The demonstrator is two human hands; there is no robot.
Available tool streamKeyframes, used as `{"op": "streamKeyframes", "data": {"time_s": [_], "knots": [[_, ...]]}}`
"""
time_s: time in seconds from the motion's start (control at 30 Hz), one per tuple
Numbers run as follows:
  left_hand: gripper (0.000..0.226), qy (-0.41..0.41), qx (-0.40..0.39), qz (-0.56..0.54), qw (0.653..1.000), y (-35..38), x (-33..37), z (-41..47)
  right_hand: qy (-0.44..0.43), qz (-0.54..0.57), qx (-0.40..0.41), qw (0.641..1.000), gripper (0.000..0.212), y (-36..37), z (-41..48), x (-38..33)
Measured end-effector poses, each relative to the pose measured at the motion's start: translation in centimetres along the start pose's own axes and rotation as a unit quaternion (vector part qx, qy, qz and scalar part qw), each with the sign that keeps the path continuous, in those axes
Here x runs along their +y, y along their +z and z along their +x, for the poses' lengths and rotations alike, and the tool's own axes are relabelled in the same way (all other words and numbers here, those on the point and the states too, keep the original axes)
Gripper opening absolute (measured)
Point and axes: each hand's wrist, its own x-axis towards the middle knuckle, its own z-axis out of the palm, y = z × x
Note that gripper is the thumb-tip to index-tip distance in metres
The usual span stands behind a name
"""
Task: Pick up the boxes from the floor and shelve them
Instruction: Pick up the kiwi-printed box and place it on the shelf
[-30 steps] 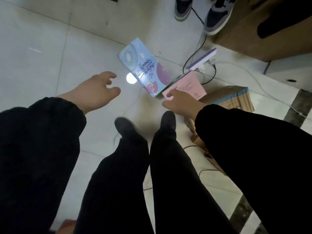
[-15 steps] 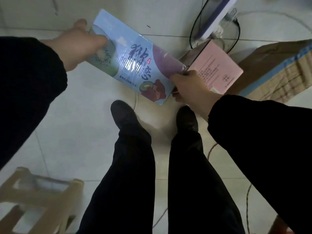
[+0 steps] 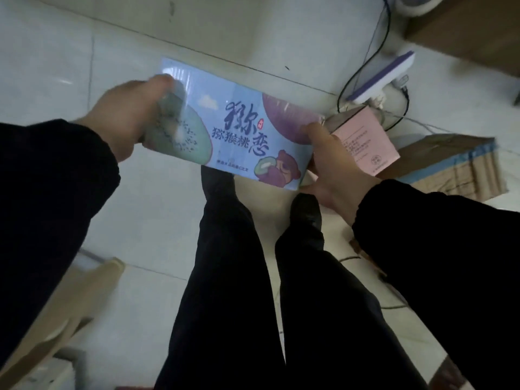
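Note:
A flat light-blue box (image 3: 239, 130) with kiwi pictures and dark lettering is held between both hands above the white tiled floor. My left hand (image 3: 132, 116) grips its left end, thumb over the top face. My right hand (image 3: 334, 161) grips its right end, fingers wrapped round the edge. A pink box (image 3: 365, 142) stands on the floor just behind my right hand. My black-trousered legs and shoes are below the box.
A taped cardboard carton (image 3: 455, 167) lies at the right. A purple-and-white power strip (image 3: 385, 77) with black cables sits on the floor beyond the pink box. A wooden stool (image 3: 62, 313) stands at the lower left. A brown cabinet (image 3: 472, 26) fills the top right corner.
Both hands reached down and closed on the ends of the blue box. It has turned more level and come up off the floor, closer to the camera.

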Motion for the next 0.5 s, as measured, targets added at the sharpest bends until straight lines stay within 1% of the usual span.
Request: {"op": "streamKeyframes", "data": {"time_s": [0.07, 0.1, 0.17, 0.2, 0.23, 0.3, 0.33, 0.37, 0.5], "knots": [[0.036, -0.02, 0.036, -0.095, 0.995, -1.6, -1.8, -4.6, -0.041, -0.014, -0.008, 0.999, 0.053, 0.3, -3.1, -0.8], [0.033, -0.027, 0.053, -0.146, 0.987, -2.4, -2.9, -7.0, -0.057, -0.033, -0.019, 0.998, 0.058, 0.6, -4.9, -1.2], [0.03, -0.035, 0.1, -0.242, 0.965, -3.8, -5.2, -12.0, -0.097, -0.093, -0.056, 0.989, 0.069, 1.5, -9.0, -1.7], [0.03, -0.037, 0.122, -0.287, 0.949, -4.4, -6.4, -14.7, -0.122, -0.13, -0.072, 0.981, 0.068, 1.9, -11.3, -1.8], [0.035, -0.04, 0.139, -0.323, 0.935, -5.1, -7.7, -17.0, -0.145, -0.163, -0.086, 0.972, 0.064, 2.2, -13.5, -1.7], [0.059, -0.034, 0.148, -0.379, 0.913, -6.5, -10.2, -22.1, -0.185, -0.205, -0.117, 0.954, 0.053, 3.0, -17.6, -1.3], [0.068, -0.025, 0.157, -0.397, 0.904, -7.4, -11.8, -24.6, -0.204, -0.222, -0.142, 0.943, 0.049, 3.6, -19.8, -0.9], [0.068, -0.012, 0.176, -0.405, 0.897, -8.2, -13.3, -27.2, -0.223, -0.245, -0.168, 0.928, 0.045, 4.2, -21.9, -0.3], [0.044, 0.009, 0.268, -0.445, 0.855, -10.1, -18.9, -38.0, -0.287, -0.339, -0.266, 0.856, 0.041, 7.5, -30.5, 3.6]]}}
